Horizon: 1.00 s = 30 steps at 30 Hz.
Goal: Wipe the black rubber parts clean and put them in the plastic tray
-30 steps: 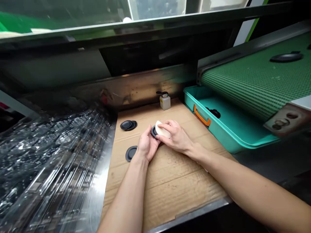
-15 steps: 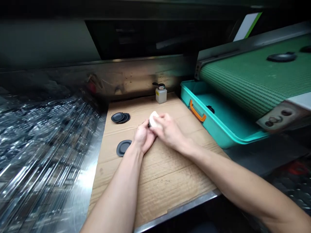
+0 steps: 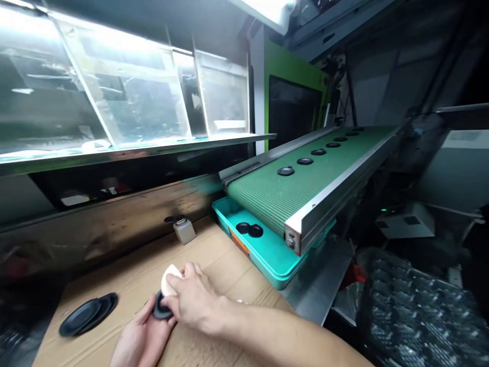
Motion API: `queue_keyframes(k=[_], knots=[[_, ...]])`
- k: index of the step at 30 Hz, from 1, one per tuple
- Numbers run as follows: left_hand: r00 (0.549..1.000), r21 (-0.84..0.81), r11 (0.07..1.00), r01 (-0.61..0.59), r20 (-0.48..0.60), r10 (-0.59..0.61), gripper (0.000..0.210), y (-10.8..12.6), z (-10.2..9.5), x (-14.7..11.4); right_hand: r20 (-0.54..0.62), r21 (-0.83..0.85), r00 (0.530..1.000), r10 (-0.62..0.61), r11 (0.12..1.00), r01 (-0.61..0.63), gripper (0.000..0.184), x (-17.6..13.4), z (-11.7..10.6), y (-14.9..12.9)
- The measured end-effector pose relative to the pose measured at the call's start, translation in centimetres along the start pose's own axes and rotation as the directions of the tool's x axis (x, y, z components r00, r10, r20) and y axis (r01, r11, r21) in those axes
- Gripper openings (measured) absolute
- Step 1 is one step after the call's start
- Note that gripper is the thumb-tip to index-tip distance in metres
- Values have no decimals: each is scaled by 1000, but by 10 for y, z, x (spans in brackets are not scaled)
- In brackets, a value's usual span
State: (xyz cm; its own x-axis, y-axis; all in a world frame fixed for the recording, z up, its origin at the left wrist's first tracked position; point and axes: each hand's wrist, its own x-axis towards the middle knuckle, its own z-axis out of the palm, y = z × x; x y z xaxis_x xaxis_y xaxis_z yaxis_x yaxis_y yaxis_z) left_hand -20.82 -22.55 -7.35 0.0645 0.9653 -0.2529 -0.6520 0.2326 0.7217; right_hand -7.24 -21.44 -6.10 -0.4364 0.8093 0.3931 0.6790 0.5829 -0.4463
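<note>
My left hand (image 3: 143, 334) is closed around the edge of a round black disc-like part (image 3: 160, 311), holding it a little above the cardboard. My right hand (image 3: 196, 298) grips a white pad (image 3: 168, 279), its kind unclear, and presses it against the upper side of that black part. The fingers cover much of both things. To the left of my hands, several similar black parts (image 3: 80, 317) lie overlapped on the cardboard sheet (image 3: 225, 270). Beyond my right hand stands a small whitish bottle (image 3: 185, 232) with a metal-looking cap.
A green conveyor belt (image 3: 263, 191) carries several black discs in a row. Beneath its end sits a turquoise bin (image 3: 280, 278) with two black discs (image 3: 255, 231) inside. Clear molded plastic trays (image 3: 420, 311) are stacked at lower right. A metal ledge (image 3: 153, 150) runs behind.
The view has swung right and upward, showing more of the conveyor. Both hands still hold the black part and the white pad together. Two discs are visible in the bin, against one before.
</note>
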Motion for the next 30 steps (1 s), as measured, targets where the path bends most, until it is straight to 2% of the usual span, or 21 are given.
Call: queue_keyframes(k=[3,7,11,13,14,15,18,20,25,27,30], knots=[[999,17,999,42,-35,-42,33,-3,-1,1,38,-27,996,-86,996,87,41,0,0,3],[1000,2,1000,-8,-27,9,31,-7,3,1,18,-1,1000,5,1000,-5,35,-3,-2,5],[1000,-47,999,-1,-17,0,24,-11,8,-4,58,99,995,-77,993,71,36,-8,-2,2],[1000,-70,998,-10,28,12,25,-10,6,-5,64,85,997,53,995,-58,30,-8,-1,1],[999,-78,997,-14,45,18,25,-9,4,-6,60,75,996,72,994,-76,31,-8,1,-1],[999,-89,996,-15,50,20,26,-8,2,-6,64,82,996,59,995,-64,32,-8,2,-2],[999,-133,991,3,47,3,26,-6,-3,-8,102,128,992,-79,990,66,37,-7,5,-5],[999,-149,989,2,48,6,26,-5,-4,-9,85,113,994,-69,992,60,37,-1,7,3],[999,-172,985,11,40,-4,29,-4,-5,-10,-43,56,990,134,990,-132,40,22,4,53],[999,-211,977,32,38,-25,32,-4,-4,-12,-29,21,987,159,987,-158,43,23,4,69],[997,-291,955,54,59,-38,35,-2,-2,-18,7,-65,983,184,981,-183,44,17,4,76]])
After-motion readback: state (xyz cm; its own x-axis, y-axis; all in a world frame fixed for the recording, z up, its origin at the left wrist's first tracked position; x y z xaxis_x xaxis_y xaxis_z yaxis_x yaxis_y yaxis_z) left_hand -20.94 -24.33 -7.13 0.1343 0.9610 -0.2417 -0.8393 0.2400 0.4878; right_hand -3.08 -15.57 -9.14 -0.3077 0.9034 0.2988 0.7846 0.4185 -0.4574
